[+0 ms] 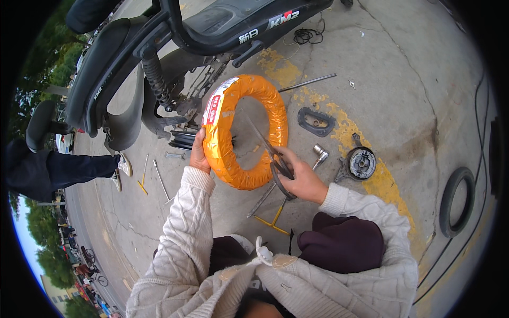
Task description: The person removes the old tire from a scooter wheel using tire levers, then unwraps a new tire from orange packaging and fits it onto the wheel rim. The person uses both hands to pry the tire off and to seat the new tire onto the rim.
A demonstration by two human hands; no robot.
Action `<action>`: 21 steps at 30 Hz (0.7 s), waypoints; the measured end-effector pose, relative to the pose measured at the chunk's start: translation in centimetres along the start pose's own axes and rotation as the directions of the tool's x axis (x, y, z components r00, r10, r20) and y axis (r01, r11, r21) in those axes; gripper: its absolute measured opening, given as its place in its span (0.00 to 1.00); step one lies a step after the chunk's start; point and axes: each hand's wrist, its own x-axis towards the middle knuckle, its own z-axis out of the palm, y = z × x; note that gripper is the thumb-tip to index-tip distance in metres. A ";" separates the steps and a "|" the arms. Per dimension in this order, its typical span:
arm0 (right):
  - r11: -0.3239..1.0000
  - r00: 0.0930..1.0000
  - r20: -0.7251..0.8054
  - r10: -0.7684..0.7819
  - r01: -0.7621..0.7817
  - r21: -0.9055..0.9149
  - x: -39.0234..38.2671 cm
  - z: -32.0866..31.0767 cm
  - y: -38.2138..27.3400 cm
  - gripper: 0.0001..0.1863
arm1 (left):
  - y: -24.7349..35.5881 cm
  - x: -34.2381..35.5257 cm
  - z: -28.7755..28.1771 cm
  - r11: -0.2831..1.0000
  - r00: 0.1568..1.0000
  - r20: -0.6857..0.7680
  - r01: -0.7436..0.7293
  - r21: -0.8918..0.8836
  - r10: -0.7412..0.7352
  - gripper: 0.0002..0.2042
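Fingers of the left hand [198,155] clasp the orange-wrapped ring [218,153], seemingly steadying it, while those of the right hand [303,179] grip scissors [275,156] across its opening.

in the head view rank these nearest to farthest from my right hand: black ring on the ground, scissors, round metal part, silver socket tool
1. Scissors, in the right hand
2. Silver socket tool, just beyond it
3. Round metal part, to the right
4. Black ring, at far right
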 end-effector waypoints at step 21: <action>0.942 0.997 -0.080 -0.006 -0.022 -0.336 -0.7 1.1 -3.8 0.37 | -6.5 -0.3 7.1 0.938 0.967 0.047 -0.255 0.235 0.251 0.23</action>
